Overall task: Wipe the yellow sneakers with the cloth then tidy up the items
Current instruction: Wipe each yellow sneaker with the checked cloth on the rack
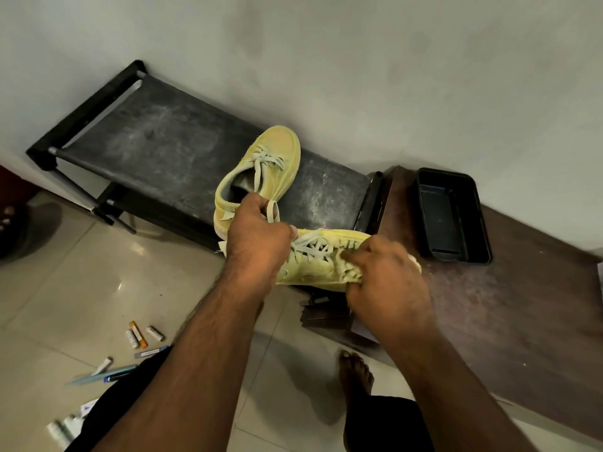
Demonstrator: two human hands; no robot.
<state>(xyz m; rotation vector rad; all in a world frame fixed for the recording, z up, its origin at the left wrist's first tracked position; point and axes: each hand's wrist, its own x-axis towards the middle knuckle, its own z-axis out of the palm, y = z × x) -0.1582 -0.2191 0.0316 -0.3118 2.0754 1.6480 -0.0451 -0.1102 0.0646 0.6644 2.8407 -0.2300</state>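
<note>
One yellow sneaker (277, 158) lies on top of the black shoe rack (156, 148), toe pointing to the wall, white laces loose. A second yellow sneaker (313, 256) is lifted at the rack's near right corner. My left hand (257, 236) grips it at the collar and heel end, fingers curled. My right hand (388, 278) is curled over its toe end and holds a fuzzy yellowish cloth (346, 269) against the upper. The cloth is mostly hidden under my fingers and blends with the shoe.
A black plastic tray (453, 216) stands on a brown wooden bench (509, 305) against the wall at the right. Batteries (143, 334), pens and papers lie on the tiled floor at the lower left. My bare foot (355, 376) is beside the bench.
</note>
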